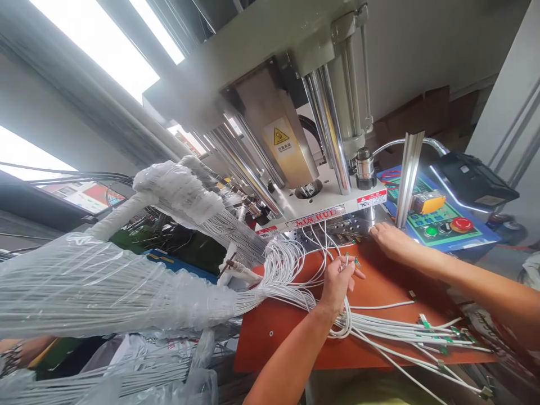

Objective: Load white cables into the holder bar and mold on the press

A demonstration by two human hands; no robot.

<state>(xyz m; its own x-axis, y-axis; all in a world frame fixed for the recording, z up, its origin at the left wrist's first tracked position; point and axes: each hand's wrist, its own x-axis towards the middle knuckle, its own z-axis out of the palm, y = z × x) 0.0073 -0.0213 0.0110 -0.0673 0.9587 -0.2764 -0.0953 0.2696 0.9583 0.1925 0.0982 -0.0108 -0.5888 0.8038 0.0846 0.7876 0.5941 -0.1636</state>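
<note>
My left hand [338, 277] is closed around white cables whose ends carry small green circuit boards [356, 261]. It hovers over the orange-brown table top [291, 334], in front of the press. My right hand [388, 241] reaches to the metal plate at the base of the press [314, 216]. Its fingers are bent together there, and what they grip, if anything, is too small to make out. More white cables [392, 326] with green ends lie across the table's right side. A looped bundle of white cables [282, 264] sits left of my left hand.
A large plastic-wrapped cable bundle [139, 287] hangs at the left. The press has steel columns [329, 129] and a heat warning label [280, 138]. At the right stand an upright metal profile [409, 180] and a control panel [447, 222] with a red button [462, 224].
</note>
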